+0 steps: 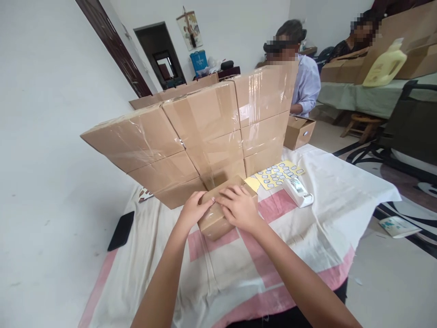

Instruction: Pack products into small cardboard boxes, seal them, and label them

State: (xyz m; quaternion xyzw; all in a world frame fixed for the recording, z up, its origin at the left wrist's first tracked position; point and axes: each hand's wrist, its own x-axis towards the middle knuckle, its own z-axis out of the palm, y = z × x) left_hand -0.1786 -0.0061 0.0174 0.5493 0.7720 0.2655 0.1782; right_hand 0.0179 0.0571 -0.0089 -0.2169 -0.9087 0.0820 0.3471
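A small brown cardboard box (pixel 213 223) sits on the cloth-covered table in front of me, with clear tape shining on its top. My left hand (pixel 196 210) grips its left side, fingers round the far edge and thumb over the top. My right hand (pixel 238 207) lies across the top at the right, its fingers spread and slightly bent, touching the cardboard. The two hands nearly meet at the middle. Beyond the box stands a wall of stacked, taped cardboard boxes (pixel 211 114). To the right lie a white tape dispenser (pixel 298 191) and a yellow sticker sheet (pixel 278 175).
A black phone (pixel 122 231) rests at the table's left edge. Behind the stack, a person (pixel 305 84) is near an open cardboard box (pixel 299 133). Another person sits further back, by a yellow jug (pixel 385 64). A dark chair (pixel 409 123) stands at right.
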